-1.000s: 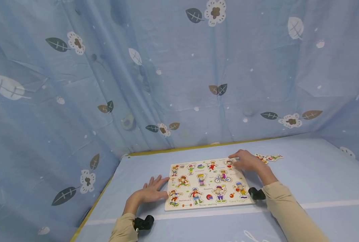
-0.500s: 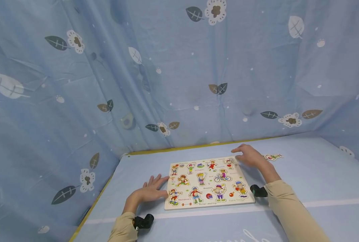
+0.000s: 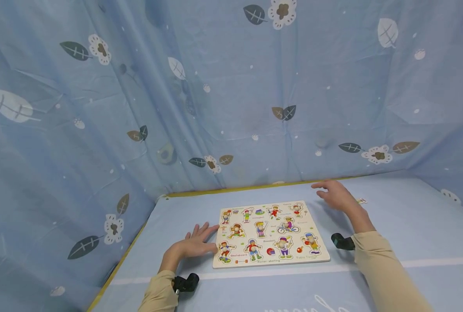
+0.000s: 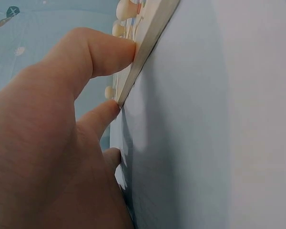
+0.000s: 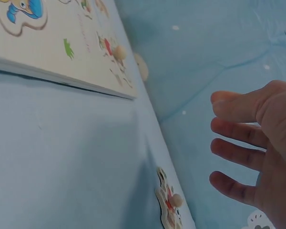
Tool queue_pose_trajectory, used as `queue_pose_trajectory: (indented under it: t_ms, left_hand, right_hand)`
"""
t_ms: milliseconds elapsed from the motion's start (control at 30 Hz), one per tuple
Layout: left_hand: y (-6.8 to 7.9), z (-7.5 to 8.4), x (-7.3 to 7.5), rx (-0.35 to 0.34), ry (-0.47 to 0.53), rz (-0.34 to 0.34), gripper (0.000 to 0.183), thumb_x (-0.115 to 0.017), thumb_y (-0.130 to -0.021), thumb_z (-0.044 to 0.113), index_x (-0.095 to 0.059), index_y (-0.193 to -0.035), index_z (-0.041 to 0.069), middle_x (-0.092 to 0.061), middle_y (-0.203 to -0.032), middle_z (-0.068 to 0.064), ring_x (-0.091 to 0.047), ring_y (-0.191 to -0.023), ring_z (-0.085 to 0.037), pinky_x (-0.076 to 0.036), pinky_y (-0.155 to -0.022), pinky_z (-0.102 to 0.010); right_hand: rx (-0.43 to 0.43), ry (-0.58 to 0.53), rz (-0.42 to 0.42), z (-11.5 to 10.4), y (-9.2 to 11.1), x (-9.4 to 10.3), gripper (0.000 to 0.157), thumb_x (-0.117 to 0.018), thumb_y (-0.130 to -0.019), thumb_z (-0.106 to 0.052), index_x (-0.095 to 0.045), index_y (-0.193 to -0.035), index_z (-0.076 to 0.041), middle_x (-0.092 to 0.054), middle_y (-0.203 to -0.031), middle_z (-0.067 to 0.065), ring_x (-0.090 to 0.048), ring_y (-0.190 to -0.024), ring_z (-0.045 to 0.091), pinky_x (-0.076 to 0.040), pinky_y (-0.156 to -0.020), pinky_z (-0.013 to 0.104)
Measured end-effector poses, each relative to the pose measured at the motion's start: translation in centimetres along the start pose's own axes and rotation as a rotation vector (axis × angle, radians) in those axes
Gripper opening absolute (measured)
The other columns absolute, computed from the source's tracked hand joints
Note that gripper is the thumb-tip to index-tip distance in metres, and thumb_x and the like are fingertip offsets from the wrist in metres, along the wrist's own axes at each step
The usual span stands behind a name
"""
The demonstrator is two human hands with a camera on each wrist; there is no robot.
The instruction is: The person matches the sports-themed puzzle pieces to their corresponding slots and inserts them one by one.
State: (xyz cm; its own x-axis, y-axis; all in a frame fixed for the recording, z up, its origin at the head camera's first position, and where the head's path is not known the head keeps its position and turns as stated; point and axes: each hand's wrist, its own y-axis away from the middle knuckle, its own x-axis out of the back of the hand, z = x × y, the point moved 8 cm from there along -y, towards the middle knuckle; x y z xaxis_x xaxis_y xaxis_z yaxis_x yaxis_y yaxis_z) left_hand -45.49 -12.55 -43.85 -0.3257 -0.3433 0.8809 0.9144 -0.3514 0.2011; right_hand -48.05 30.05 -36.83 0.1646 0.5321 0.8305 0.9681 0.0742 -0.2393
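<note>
A wooden peg puzzle board with several sports figures on it lies flat on the table. My left hand is at its left edge, fingers spread; in the left wrist view the thumb and index fingertip touch the board's side. My right hand hovers past the board's far right corner, fingers loosely bent, holding nothing. A loose puzzle piece shows beside the right hand, partly hidden by it. In the right wrist view a knobbed puzzle piece lies on the table below the fingers.
A pale blue cloth covers the table, crossed by a white stripe. Blue patterned curtains hang behind and at the left. Black wrist cameras are strapped to both arms.
My right hand has moved off the board's far right corner, going right and away, and now covers most of the loose pieces. The left hand stays at the left edge.
</note>
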Motion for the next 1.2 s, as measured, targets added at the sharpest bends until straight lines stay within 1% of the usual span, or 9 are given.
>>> queue_pose_trajectory:
  t_ms: [133, 333, 467, 567, 800, 867, 933, 1100, 1200]
  left_hand:
    - [-0.2, -0.2, 0.0, 0.002, -0.006, -0.001, 0.089, -0.061, -0.072, 0.05, -0.034, -0.155, 0.027, -0.015, -0.165, -0.013, -0.001, -0.152, -0.04, -0.003, -0.119, -0.063]
    - [-0.3, -0.3, -0.1, 0.011, -0.009, -0.01, 0.09, -0.06, -0.072, 0.05, -0.033, -0.155, 0.027, -0.015, -0.165, -0.014, -0.001, -0.152, -0.041, -0.003, -0.118, -0.064]
    - [-0.2, -0.3, 0.0, 0.008, -0.017, -0.001, 0.09, -0.06, -0.072, 0.05, -0.034, -0.155, 0.027, -0.015, -0.165, -0.014, -0.001, -0.152, -0.041, -0.004, -0.118, -0.065]
    - [-0.1, -0.1, 0.0, 0.001, -0.021, 0.004, 0.09, -0.061, -0.072, 0.05, -0.034, -0.155, 0.026, -0.015, -0.165, -0.014, -0.001, -0.151, -0.042, -0.004, -0.118, -0.065]
    - [0.0, 0.0, 0.0, -0.001, -0.025, 0.007, 0.09, -0.06, -0.073, 0.05, -0.034, -0.155, 0.025, -0.016, -0.165, -0.015, -0.002, -0.151, -0.042, -0.005, -0.118, -0.065]
    - [0.1, 0.0, 0.1, -0.005, -0.013, 0.004, 0.089, -0.06, -0.073, 0.049, -0.034, -0.155, 0.025, -0.016, -0.165, -0.014, -0.002, -0.151, -0.041, -0.005, -0.118, -0.065]
    - [0.2, 0.2, 0.2, -0.01, -0.003, 0.001, 0.088, -0.06, -0.074, 0.047, -0.034, -0.155, 0.025, -0.015, -0.165, -0.014, -0.001, -0.152, -0.041, -0.004, -0.118, -0.065]
    - [0.4, 0.5, 0.3, -0.015, 0.003, -0.002, 0.088, -0.06, -0.074, 0.046, -0.034, -0.155, 0.025, -0.015, -0.165, -0.015, -0.001, -0.151, -0.042, -0.004, -0.118, -0.065]
    - [0.4, 0.5, 0.3, -0.015, 0.001, -0.003, 0.087, -0.06, -0.075, 0.046, -0.034, -0.155, 0.024, -0.015, -0.165, -0.015, -0.001, -0.151, -0.042, -0.004, -0.118, -0.065]
  right_hand:
    - [-0.043, -0.018, 0.011, 1.0, 0.2, 0.5, 0.036, -0.052, -0.098, -0.009, -0.059, -0.132, 0.002, -0.046, -0.14, 0.032, -0.047, -0.123, 0.049, -0.043, -0.098, 0.062]
    - [-0.075, -0.008, 0.006, 2.0, 0.6, 1.4, 0.037, -0.052, -0.098, -0.009, -0.058, -0.132, 0.004, -0.047, -0.137, 0.033, -0.049, -0.119, 0.049, -0.043, -0.097, 0.064]
    - [-0.111, -0.017, -0.002, 2.4, 0.7, 1.7, 0.037, -0.051, -0.099, -0.01, -0.057, -0.133, 0.004, -0.045, -0.138, 0.033, -0.047, -0.121, 0.049, -0.043, -0.097, 0.064]
    - [-0.116, 0.001, -0.006, 2.6, 0.7, 1.8, 0.037, -0.051, -0.098, -0.008, -0.058, -0.132, 0.005, -0.047, -0.136, 0.034, -0.047, -0.121, 0.05, -0.042, -0.098, 0.064]
    - [-0.095, 0.025, -0.001, 3.3, 0.8, 1.5, 0.036, -0.051, -0.096, -0.005, -0.058, -0.129, 0.008, -0.052, -0.133, 0.034, -0.049, -0.119, 0.05, -0.043, -0.097, 0.063]
    - [-0.102, 0.023, -0.005, 3.5, 0.8, 1.4, 0.037, -0.051, -0.096, -0.004, -0.058, -0.129, 0.009, -0.051, -0.133, 0.034, -0.05, -0.118, 0.049, -0.044, -0.096, 0.062]
    - [-0.113, 0.05, -0.011, 3.8, 0.9, 1.3, 0.037, -0.052, -0.094, -0.004, -0.059, -0.128, 0.008, -0.052, -0.132, 0.035, -0.051, -0.115, 0.048, -0.046, -0.093, 0.061]
    - [-0.188, 0.139, -0.07, 5.1, 1.4, 0.7, 0.035, -0.055, -0.091, -0.005, -0.063, -0.123, 0.007, -0.053, -0.128, 0.036, -0.051, -0.115, 0.05, -0.047, -0.09, 0.06]
    - [-0.243, 0.142, -0.106, 6.1, 1.8, 0.1, 0.035, -0.056, -0.09, -0.006, -0.064, -0.122, 0.007, -0.054, -0.129, 0.035, -0.05, -0.117, 0.051, -0.045, -0.093, 0.063]
